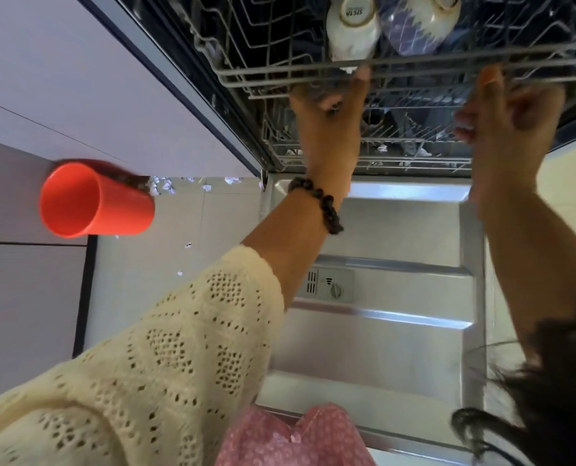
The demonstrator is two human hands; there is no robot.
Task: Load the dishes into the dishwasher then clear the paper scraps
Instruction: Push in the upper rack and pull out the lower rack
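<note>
Both hands, left hand (327, 122) and right hand (501, 119), grip the upper rack's (279, 74) front rail; loading continues, likely sliding it next.

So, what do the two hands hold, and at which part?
Both the left hand and the right hand grip the upper rack at its front rim wire.

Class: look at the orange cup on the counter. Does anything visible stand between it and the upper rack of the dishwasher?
No. The orange cup lies on its side on the counter, and nothing visible blocks the way to the upper rack. Both hands grip the rack's front rail.
</note>
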